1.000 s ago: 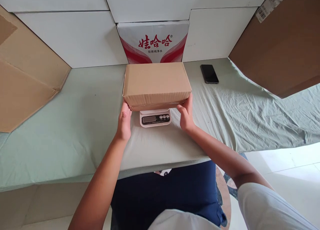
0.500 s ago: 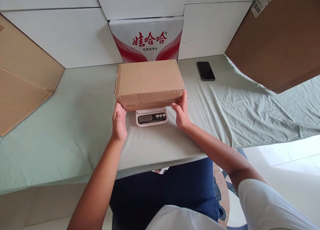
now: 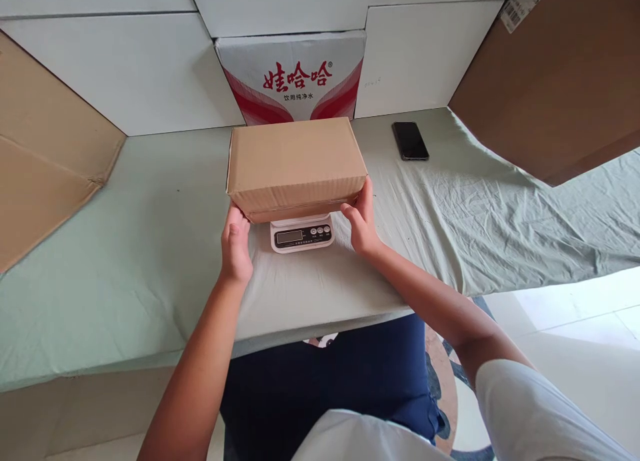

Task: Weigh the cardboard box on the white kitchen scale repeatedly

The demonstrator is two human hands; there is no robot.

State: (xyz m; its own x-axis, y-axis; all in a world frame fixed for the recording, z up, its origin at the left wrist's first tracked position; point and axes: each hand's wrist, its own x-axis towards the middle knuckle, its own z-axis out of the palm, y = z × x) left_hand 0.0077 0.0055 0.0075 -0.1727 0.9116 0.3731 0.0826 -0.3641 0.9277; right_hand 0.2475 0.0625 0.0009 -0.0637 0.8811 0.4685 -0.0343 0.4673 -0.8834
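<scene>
1. Resting on the small white digital scale (image 3: pixel 302 233), the closed brown cardboard box (image 3: pixel 296 166) is covering its platform.
2. Left hand (image 3: pixel 236 246) and right hand (image 3: pixel 361 222) are grasping the box's 2 near corners, steadying it.

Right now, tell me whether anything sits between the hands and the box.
Nothing visible does. The left hand and right hand are already at the near lower corners of the box, which sits over the scale.

One closed cardboard box (image 3: pixel 296 164), one kitchen scale (image 3: pixel 301 234), one phone (image 3: pixel 410 141), one printed carton (image 3: pixel 293 77), two hands (image 3: pixel 236 246)
</scene>
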